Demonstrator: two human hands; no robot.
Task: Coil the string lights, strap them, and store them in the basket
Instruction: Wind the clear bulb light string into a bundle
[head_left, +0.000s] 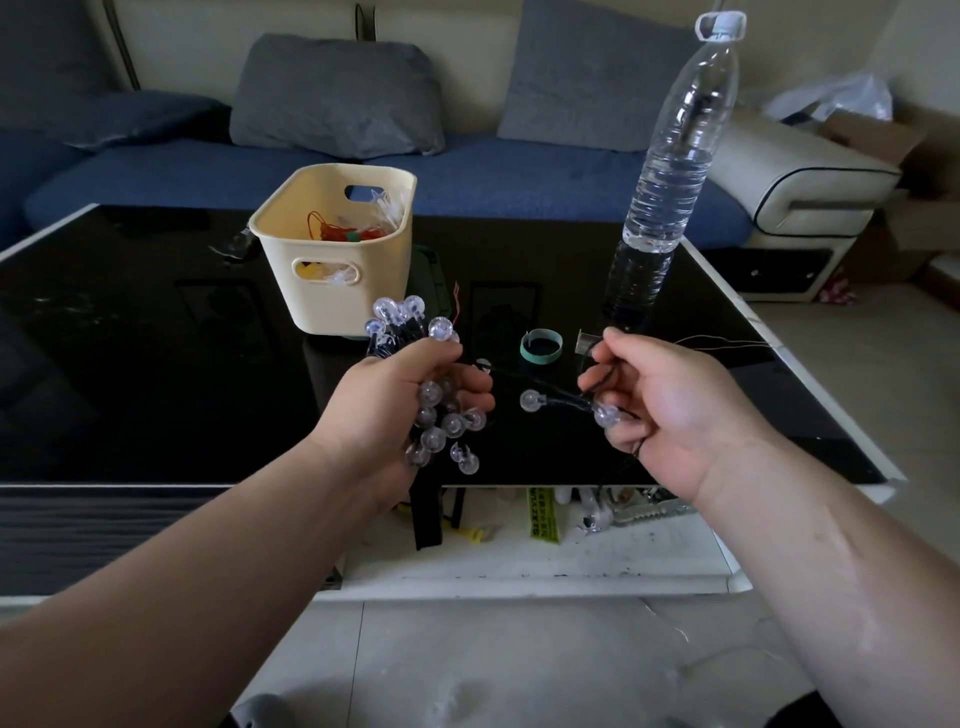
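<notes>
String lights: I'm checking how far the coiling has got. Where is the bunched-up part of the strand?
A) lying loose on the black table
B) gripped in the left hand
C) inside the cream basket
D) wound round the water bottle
B: the left hand grips the cluster of string lights above the table, and a short strand runs across to the right hand, which pinches the wire.

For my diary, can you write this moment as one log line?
stage: coiling | left hand: grips bundle of clear round-bulb string lights | right hand: pinches their dark wire | cream plastic basket: on black table
</notes>
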